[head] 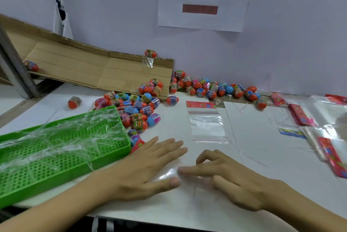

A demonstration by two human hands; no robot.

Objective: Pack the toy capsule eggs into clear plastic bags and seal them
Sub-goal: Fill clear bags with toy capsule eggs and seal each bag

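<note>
White table (262, 128), contents taken relative to the green perforated tray (62, 149) at its left edge.

- Tray: draped with crumpled clear film.
- Toy capsule eggs (139, 104): loose heap just behind the tray's far corner, some touching its rim; a second row (212, 87) farther right of it along the wall; one stray egg (74, 101) behind the tray.
- Clear plastic bag (206, 122) with pink header: flat on the table, right of the tray, beyond both hands.
- More bags (319, 134): stacked well right of the tray.
- Cardboard sheet (90, 66): leaning behind the tray.
- Left hand (148, 166): beside the tray's near corner, fingers spread, palm down.
- Right hand (232, 177): right of the left one, fingers lightly curled, tips on a clear film (169, 172) lying between the hands; whether it pinches the film I cannot tell.
</note>
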